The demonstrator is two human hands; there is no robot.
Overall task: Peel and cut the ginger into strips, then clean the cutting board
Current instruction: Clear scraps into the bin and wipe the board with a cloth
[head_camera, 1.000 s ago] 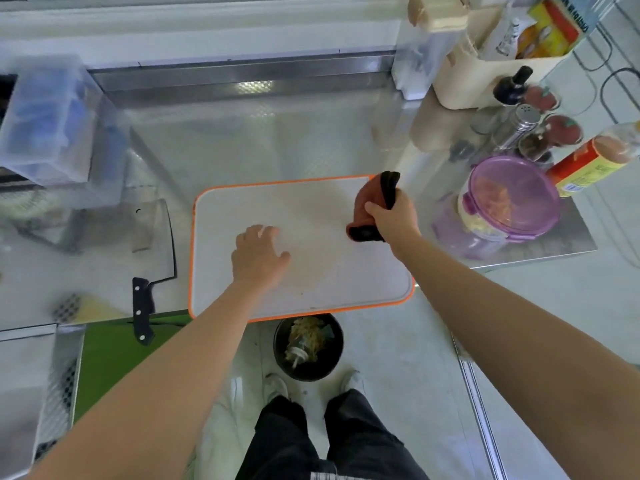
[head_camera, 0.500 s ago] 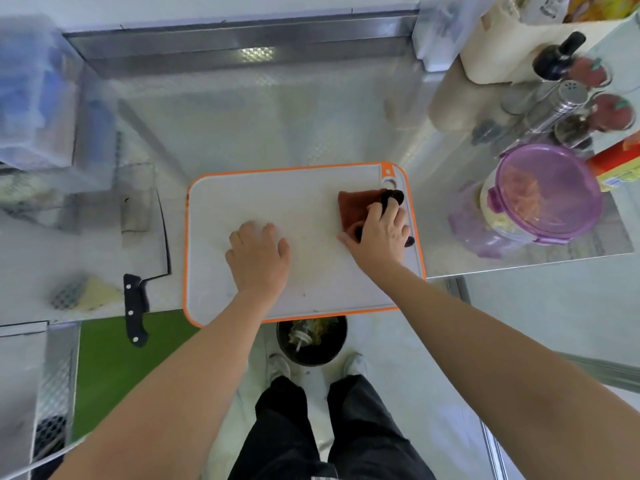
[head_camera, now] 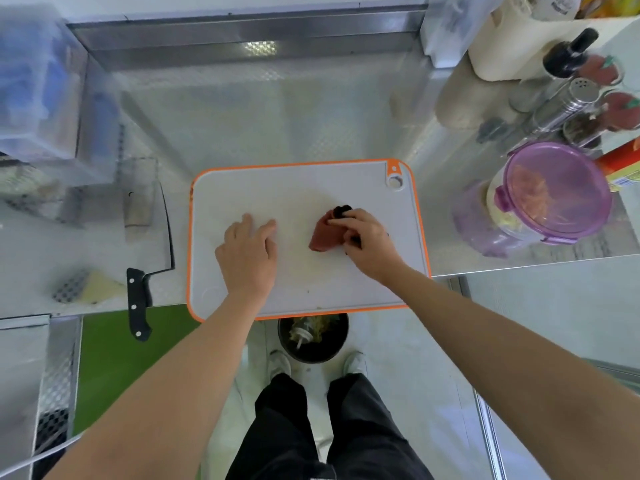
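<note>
A white cutting board point(head_camera: 298, 188) with an orange rim lies on the steel counter, its front edge over the counter's lip. My right hand point(head_camera: 369, 242) presses a red-brown and black cloth point(head_camera: 325, 233) onto the board's right-middle part. My left hand point(head_camera: 247, 252) rests flat on the board's left-middle part, fingers together, holding nothing. A few tiny specks remain near the board's front edge. No ginger shows on the board.
A cleaver point(head_camera: 149, 244) with a black handle lies left of the board, handle over the counter edge. A black bin point(head_camera: 313, 339) with scraps stands on the floor below. A purple-lidded container point(head_camera: 554, 192), shakers point(head_camera: 568, 102) and bottles crowd the right side.
My right hand brought the cloth down from the board's far right corner onto its surface and slid it leftward toward the middle. My left hand stayed pressed on the board.
</note>
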